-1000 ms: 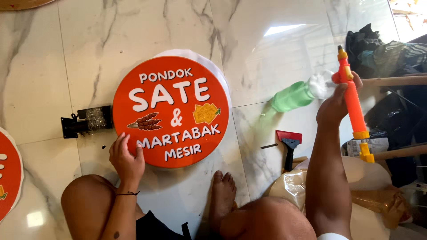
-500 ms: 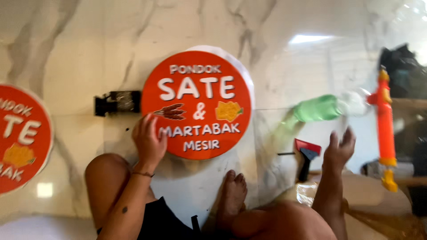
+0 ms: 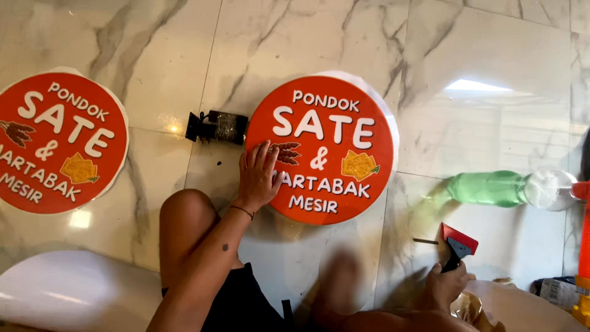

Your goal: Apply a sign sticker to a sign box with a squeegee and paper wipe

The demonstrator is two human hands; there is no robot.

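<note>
Marble tile floor (image 3: 491, 55): pale, glossy, bare across twelve o'clock and toward two o'clock, the widest open room for moving. Round orange sign (image 3: 319, 150), centre: lies flat on the floor with a white backing edge showing along its upper right rim; its sticker face looks already laid on, and pressing it flat appears to be what remains. Second round orange sign (image 3: 58, 141), nine o'clock: flat, cut off by the picture's left edge, well apart from the first. White curved panel (image 3: 61, 289), seven o'clock, closes off that corner. Green spray bottle (image 3: 491, 187), three o'clock: lying on its side, near an orange tool (image 3: 584, 246) at the right edge, which crowds that side. Small black device (image 3: 216, 126), ten o'clock, just beside the central sign's left rim. Left hand (image 3: 258, 178): fingers spread flat, pressing the sign's left edge, gripping nothing. Right hand (image 3: 445, 286), five o'clock: closed around the black handle of a red scraper (image 3: 458, 240), blade pointing up, off the sign.
</note>
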